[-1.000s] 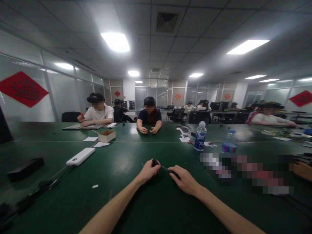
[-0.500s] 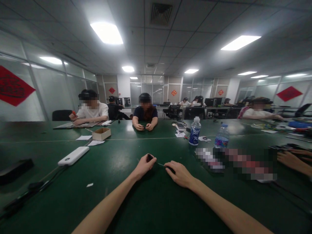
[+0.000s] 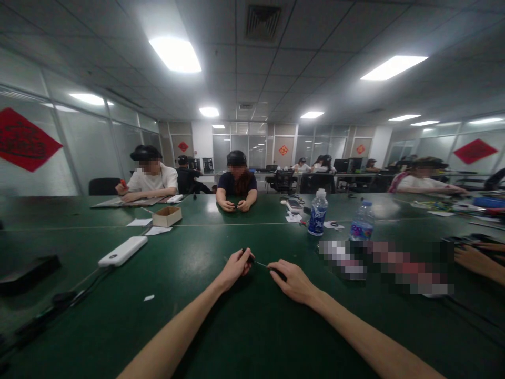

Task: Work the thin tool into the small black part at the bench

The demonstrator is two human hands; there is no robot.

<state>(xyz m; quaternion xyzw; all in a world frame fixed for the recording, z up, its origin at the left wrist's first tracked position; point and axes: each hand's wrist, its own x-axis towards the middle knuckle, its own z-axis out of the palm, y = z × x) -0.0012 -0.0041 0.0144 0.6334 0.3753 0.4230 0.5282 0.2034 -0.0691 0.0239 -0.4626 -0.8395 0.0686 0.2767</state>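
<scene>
The left hand (image 3: 235, 269) held a black part (image 3: 246, 255), the right hand (image 3: 295, 281) a tool (image 3: 280, 273); under a loose grip, the tool could slip and prick the left hand.

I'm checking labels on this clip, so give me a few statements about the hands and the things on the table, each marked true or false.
1. The right hand holds a screwdriver. True.
2. The left hand is empty. False: the left hand grips a small black object.
3. The screwdriver's shaft points toward the left hand. True.
4. The blue-capped bottle lies on its side. False: the blue-capped bottle stands upright.
5. The small box is open at the top. True.
6. The white oblong device lies to the right of both hands. False: the white oblong device lies to their left.
</scene>
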